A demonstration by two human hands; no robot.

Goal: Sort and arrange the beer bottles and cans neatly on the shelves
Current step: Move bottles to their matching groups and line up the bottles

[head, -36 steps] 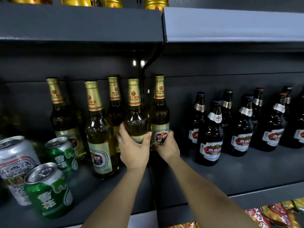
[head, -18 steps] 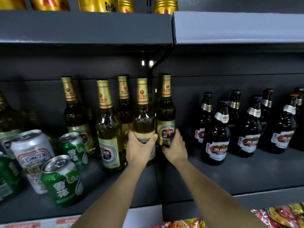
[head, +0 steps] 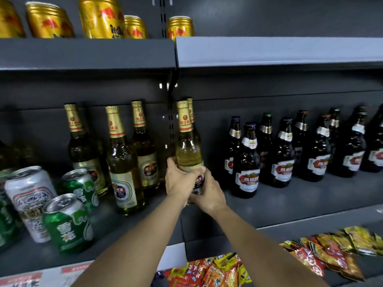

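A gold-foiled pale beer bottle (head: 189, 150) stands upright at the seam of the middle shelf (head: 290, 201), its lower label mostly hidden by both hands. The left hand (head: 179, 181) wraps its left side; the right hand (head: 209, 192) cups the base, fingers curled round it. Directly behind, a second gold-capped bottle (head: 190, 109) shows only its neck. To the left stand 3 similar bottles (head: 122, 162), then green cans (head: 68, 222) and a white can (head: 31, 195). To the right, dark brown bottles (head: 247, 162) line up, the farthest blurred. Gold cans (head: 99, 17) above are cut off.
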